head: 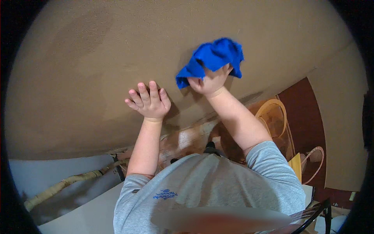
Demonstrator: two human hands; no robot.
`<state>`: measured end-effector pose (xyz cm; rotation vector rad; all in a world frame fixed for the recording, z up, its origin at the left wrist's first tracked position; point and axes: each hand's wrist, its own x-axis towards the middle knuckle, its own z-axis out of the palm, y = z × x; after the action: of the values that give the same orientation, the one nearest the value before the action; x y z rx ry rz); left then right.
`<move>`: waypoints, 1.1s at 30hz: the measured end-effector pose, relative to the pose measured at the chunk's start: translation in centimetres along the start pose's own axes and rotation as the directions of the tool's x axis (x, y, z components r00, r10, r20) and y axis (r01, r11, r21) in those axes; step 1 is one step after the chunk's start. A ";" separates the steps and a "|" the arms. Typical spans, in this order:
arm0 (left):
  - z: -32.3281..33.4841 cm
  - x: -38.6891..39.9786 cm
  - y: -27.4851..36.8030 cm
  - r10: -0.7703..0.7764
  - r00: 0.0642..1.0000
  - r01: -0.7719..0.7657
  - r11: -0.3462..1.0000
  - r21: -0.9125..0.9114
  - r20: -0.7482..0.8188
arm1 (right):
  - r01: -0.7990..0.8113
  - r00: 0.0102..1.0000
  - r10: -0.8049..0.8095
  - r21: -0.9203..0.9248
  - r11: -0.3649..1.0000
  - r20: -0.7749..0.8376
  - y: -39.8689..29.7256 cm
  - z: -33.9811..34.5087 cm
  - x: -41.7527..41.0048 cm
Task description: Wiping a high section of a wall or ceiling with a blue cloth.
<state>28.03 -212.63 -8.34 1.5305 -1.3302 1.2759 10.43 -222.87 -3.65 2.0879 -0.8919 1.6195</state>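
A tan, lightly textured wall (pixel 96 64) fills the view before me. My right hand (pixel 214 79) holds a crumpled blue cloth (pixel 217 54) up at the wall, and the cloth covers most of my fingers. Lower and to the left, my left hand (pixel 152 101) is raised in front of the same wall, fingers apart and holding nothing. A shadow falls beside it; I cannot tell whether the palm touches the surface. A darker patch shows on the wall at the upper left.
Yellow-orange loop handles (pixel 282 112) stand at the right, near a dark red-brown panel (pixel 305 125). A pink loop handle (pixel 320 156) and a yellow object (pixel 295 166) are lower down. A wrapped pole or branch (pixel 70 180) slants at the lower left. Worn wooden floor (pixel 187 139) shows below the wall.
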 end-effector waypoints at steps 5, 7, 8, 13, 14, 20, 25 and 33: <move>-0.7 0.1 0.0 0.000 1.000 0.000 1.000 -0.019 0.003 | 0.044 0.880 -0.036 -0.006 0.999 0.474 -1.7 -1.2 -7.0; -1.0 1.3 0.3 0.012 1.000 -0.013 0.999 -0.036 -0.009 | 0.018 0.892 -0.061 0.101 0.995 0.447 -1.9 -2.5 -6.6; -1.4 2.0 0.6 -0.029 0.999 0.032 0.996 -0.079 0.033 | 0.028 0.908 -0.061 0.085 0.996 0.415 -1.1 -2.3 -5.0; -5.5 9.6 1.4 -0.092 0.991 0.113 0.965 -0.239 0.096 | -0.104 0.985 0.083 0.137 0.985 0.153 -2.2 -5.1 6.3; -5.3 10.9 1.5 -0.124 0.986 0.145 0.968 -0.204 0.111 | -0.119 0.985 0.100 0.127 0.985 0.143 -2.6 -5.3 7.5; -3.7 10.9 1.1 -0.067 0.998 0.067 0.998 0.006 0.019 | -0.003 1.000 0.003 0.023 1.000 0.002 -4.0 -3.0 4.0; -3.6 10.0 0.2 -0.104 0.993 0.104 0.995 -0.002 0.047 | 0.016 0.990 -0.026 0.071 0.997 0.141 -4.5 -1.3 0.1; -1.8 0.5 -3.0 -0.009 0.986 0.022 0.997 -0.077 0.167 | -0.041 0.987 0.049 0.055 0.998 -0.152 -6.3 0.5 5.4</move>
<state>30.56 -210.45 -7.16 1.6173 -1.4531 1.0928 15.80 -219.98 1.95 1.9579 -0.8592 1.8166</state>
